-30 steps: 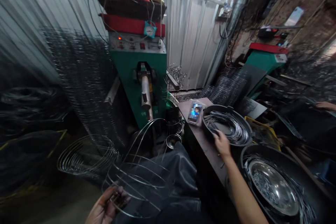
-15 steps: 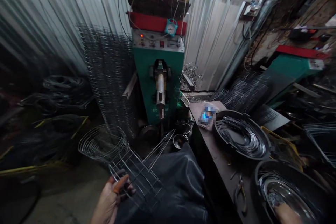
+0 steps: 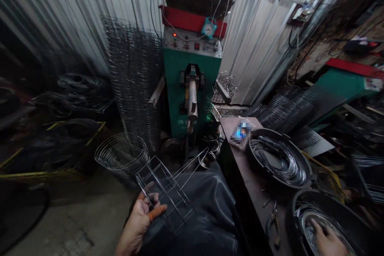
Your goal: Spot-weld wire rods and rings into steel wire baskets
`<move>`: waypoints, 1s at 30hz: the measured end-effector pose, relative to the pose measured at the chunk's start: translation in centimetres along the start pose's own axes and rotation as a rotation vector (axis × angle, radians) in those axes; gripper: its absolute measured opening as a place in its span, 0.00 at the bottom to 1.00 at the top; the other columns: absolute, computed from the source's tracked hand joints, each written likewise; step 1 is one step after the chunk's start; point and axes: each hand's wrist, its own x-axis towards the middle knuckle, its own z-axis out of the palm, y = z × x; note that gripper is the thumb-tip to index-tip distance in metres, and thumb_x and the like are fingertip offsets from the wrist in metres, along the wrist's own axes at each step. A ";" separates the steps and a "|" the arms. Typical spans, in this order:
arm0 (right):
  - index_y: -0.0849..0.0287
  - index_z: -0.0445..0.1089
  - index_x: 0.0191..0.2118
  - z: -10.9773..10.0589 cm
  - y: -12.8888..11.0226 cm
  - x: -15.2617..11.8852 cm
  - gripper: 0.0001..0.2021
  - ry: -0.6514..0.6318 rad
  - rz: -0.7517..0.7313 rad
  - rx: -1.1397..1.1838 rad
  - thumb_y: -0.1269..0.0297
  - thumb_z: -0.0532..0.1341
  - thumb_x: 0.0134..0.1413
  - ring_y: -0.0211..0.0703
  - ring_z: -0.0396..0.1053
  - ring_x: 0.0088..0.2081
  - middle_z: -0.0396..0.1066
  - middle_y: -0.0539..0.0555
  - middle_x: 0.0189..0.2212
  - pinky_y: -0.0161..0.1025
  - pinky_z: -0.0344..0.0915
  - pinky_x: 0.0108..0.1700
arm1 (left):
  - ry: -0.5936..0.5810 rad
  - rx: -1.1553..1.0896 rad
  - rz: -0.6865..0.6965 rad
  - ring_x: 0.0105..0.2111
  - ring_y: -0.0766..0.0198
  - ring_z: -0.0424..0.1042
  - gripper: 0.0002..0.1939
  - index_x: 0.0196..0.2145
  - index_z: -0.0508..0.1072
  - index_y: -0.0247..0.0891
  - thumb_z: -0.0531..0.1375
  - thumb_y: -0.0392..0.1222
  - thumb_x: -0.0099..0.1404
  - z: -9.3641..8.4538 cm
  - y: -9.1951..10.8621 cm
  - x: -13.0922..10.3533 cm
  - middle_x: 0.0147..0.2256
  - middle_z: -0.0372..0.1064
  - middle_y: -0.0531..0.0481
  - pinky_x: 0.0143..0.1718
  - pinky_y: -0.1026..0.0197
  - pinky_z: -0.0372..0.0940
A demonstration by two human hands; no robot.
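Observation:
My left hand [image 3: 144, 216], with orange coverings on some fingers, is closed around the near left side of a wire rack [image 3: 168, 192]. The rack is tilted over my lap, its long wire loop pointing up and to the right. At the lower right, my right hand [image 3: 328, 242] reaches over a shiny metal bowl [image 3: 307, 218] with thin small pieces in it. Its visible fingers are apart; I see nothing held between them. The bowl sits on coiled wire inside a black round tray [image 3: 292, 206].
Ahead stands a green machine [image 3: 175, 84] with a metal electrode arm [image 3: 192, 100]. Stacked wire frames [image 3: 132, 76] and ring-shaped wires [image 3: 120, 154] are at left. The bench [image 3: 240, 162] at right carries pliers [image 3: 273, 224] and another tray of wire [image 3: 279, 160].
The view has shifted, so the scene sits further right. My left hand has turned slightly with the rack in it. My right hand remains over the bowl, its fingers showing more clearly.

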 end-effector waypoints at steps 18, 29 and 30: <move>0.59 0.72 0.26 14.2 -13.1 -14.2 0.22 -0.838 -0.475 0.000 0.43 0.59 0.34 0.49 0.69 0.27 0.72 0.55 0.23 0.37 0.64 0.28 | -0.251 -0.272 0.089 0.27 0.68 0.59 0.28 0.45 0.57 0.42 0.65 0.44 0.48 -0.5 -0.3 0.0 0.28 0.53 0.57 0.20 0.67 0.62; 0.62 0.68 0.27 13.9 -15.2 -15.4 0.23 -1.005 -0.286 -0.015 0.44 0.60 0.33 0.39 0.63 0.21 0.66 0.50 0.19 0.32 0.59 0.23 | -0.290 -0.323 0.029 0.30 0.67 0.60 0.27 0.44 0.57 0.41 0.64 0.43 0.50 -2.0 1.0 -0.6 0.28 0.53 0.56 0.25 0.64 0.66; 0.61 0.68 0.27 14.1 -15.1 -15.4 0.23 -1.020 -0.255 0.013 0.43 0.61 0.33 0.38 0.62 0.21 0.65 0.50 0.18 0.32 0.58 0.22 | -0.294 -0.323 0.015 0.30 0.67 0.61 0.27 0.45 0.57 0.41 0.64 0.43 0.50 -2.1 1.1 -0.7 0.29 0.54 0.56 0.25 0.63 0.66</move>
